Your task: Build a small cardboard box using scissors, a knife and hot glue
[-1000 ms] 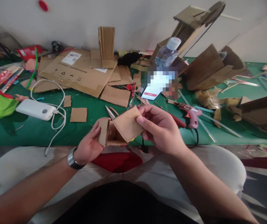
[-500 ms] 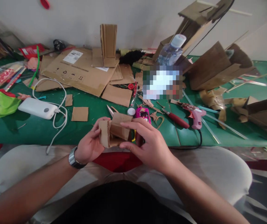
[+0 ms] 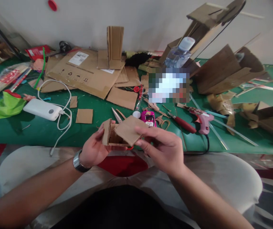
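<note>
A small open cardboard box (image 3: 106, 132) is in my left hand (image 3: 94, 148), which is closed around its left side and underside. My right hand (image 3: 164, 148) pinches a flat cardboard square (image 3: 128, 129) between thumb and fingers. The square is tilted over the right part of the box and hides some of its inside; whether the two touch, I cannot tell. Just beyond lie scissors (image 3: 116, 115), partly covered by the square, and a pink toy-like device (image 3: 148, 117). Right of these are a red-handled knife (image 3: 184, 124) and a pink glue gun (image 3: 203, 122).
On the green table (image 3: 55, 135), a white power bank (image 3: 41, 109) with a cable lies left, near a loose cardboard square (image 3: 84, 116). Behind are flattened cardboard (image 3: 79, 74) and an upright cardboard piece (image 3: 115, 43). A water bottle (image 3: 178, 55) and cardboard structures (image 3: 216, 71) stand right.
My right hand has drawn the cardboard square up and to the right, turning it flatter, so more of the box's inside shows. My left hand still holds the box. The whole view has shifted slightly.
</note>
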Motion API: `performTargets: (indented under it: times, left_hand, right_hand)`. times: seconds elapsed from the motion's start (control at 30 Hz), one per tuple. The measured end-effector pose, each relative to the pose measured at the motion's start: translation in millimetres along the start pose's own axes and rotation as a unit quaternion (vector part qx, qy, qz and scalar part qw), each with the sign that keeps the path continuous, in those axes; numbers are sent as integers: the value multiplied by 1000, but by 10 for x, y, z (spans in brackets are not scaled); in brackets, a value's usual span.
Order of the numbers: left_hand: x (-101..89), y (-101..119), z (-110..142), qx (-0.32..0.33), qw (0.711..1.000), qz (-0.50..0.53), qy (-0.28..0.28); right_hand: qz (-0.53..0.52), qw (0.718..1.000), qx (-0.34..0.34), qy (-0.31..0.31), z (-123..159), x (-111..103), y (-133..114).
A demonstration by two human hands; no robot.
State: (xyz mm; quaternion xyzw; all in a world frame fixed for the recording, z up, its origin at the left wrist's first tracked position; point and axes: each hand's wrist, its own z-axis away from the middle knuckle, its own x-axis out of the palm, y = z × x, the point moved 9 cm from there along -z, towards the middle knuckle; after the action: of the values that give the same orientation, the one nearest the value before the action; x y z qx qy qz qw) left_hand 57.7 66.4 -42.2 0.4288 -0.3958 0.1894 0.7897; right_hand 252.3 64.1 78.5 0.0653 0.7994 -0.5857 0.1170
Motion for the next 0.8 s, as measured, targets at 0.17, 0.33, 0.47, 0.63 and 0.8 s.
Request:
performTargets:
  times: [0.17,0.33,0.47,0.63,0.8]
  left_hand:
    - [15,12,1,23,1000,-14,1]
    - [14,37,-8,35,999,-18,0]
    - [15,41,-16,40,999,-33,4]
    - [78,49,3,56,996,-72,-19]
    - [49,1,10,53,993,-105,-22]
  right_hand:
    - [101,987,-127,-4,117,122,-215]
    - [179,964,-197,17,134,82,-286]
    - [174,951,-253,-32,72,112,-377]
    - [97,972,-136,-162,4,242,-202]
    - [56,980,-129,-140,7,205,-173]
